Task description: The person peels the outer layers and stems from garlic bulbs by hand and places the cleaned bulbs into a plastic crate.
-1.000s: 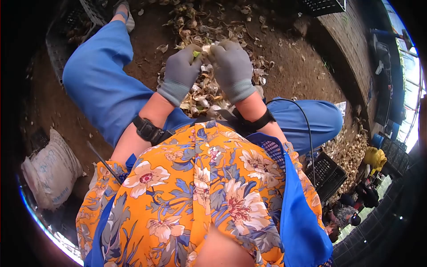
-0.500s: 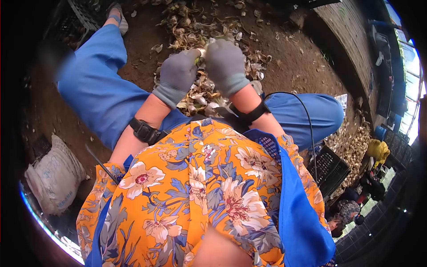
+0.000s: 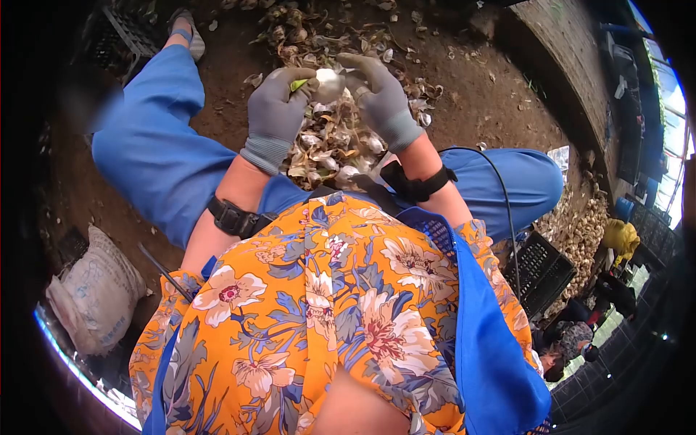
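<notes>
A white garlic bulb (image 3: 329, 81) is between my two grey-gloved hands, above the litter of husks. My left hand (image 3: 278, 105) is closed at its left side, thumb and fingers bent toward it. A small yellow-green piece (image 3: 298, 85) shows at the left fingers; what it belongs to is hidden. My right hand (image 3: 382, 101) curves round the bulb's right side, thumb and forefinger spread about it. Papery garlic skins and dry leaves (image 3: 326, 148) are heaped on the ground below, between my legs.
Black crates stand at the upper left (image 3: 130, 32) and at the right (image 3: 538, 272). Many garlic bulbs (image 3: 576, 232) lie beyond the right crate. A stuffed white sack (image 3: 98, 293) is at the left. Another person (image 3: 569, 341) is at the lower right. A cable (image 3: 500, 185) runs past my right knee.
Both hands have turned from fists held close together to a looser hold, spreading slightly apart and bringing the white garlic bulb into view between them.
</notes>
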Motion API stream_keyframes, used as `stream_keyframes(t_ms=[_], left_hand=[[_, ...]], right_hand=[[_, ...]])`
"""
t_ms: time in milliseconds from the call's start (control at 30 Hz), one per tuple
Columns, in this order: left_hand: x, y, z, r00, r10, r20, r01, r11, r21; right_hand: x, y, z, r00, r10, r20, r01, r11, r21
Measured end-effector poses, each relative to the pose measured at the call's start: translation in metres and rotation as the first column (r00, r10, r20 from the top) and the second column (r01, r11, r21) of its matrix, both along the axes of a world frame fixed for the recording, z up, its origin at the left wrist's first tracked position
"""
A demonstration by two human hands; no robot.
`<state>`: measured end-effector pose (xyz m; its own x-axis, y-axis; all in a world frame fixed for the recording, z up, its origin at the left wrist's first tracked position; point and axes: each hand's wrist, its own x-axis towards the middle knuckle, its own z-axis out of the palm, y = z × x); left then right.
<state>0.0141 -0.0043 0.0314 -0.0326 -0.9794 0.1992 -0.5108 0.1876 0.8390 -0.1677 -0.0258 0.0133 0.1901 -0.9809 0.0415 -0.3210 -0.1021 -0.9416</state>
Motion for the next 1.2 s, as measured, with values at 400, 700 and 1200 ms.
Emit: stream_keyframes(t_ms=[400,700,1200], left_hand=[[-0.006,0.000,-0.005,0.995,0.013,0.100,-0.014,1.000,0.015],[-0.008,0.001,-0.009,0.987,0.033,0.156,-0.038,0.999,0.029],[-0.007,0.002,-0.006,0.992,-0.008,0.126,-0.008,0.992,0.124]], right_hand=[[0.016,0.005,-0.006,0.940,-0.130,-0.315,0.070,0.978,-0.195],[0.020,0.006,0.015,0.699,-0.098,-0.708,-0.209,0.919,-0.334],[0.005,-0.007,-0.013,0.830,-0.230,-0.507,-0.060,0.868,-0.492]])
